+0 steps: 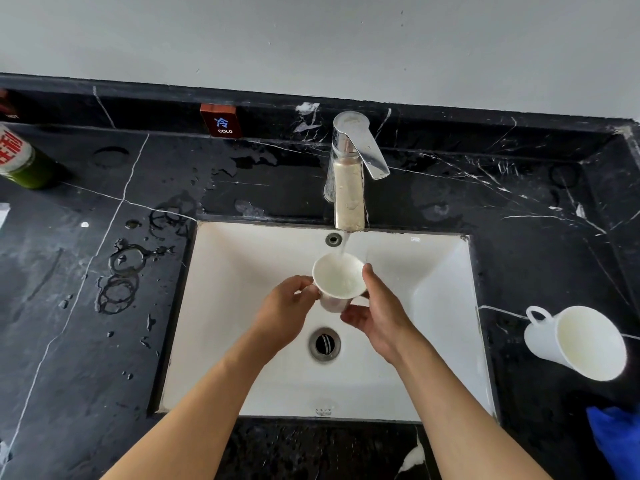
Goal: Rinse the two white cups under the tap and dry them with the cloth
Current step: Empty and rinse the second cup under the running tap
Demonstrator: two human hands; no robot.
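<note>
Left hand (289, 308) and right hand (379, 311) both curled around a white cup (338, 277) over the sink (446, 292), under the running tap (349, 174), second white cup (576, 341) near the counter's (86, 306) right edge, blue cloth (616, 441) at its front right corner, black marble, water rings left of the basin.

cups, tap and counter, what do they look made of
Cups: the one held under the tap and the one on the counter look like glazed white ceramic, smooth, with a moulded handle on the second.
Tap: polished chrome-like metal, mirror bright on the lever.
Counter: black stone with white veins, likely marble or an imitation; glossy where wet.
</note>
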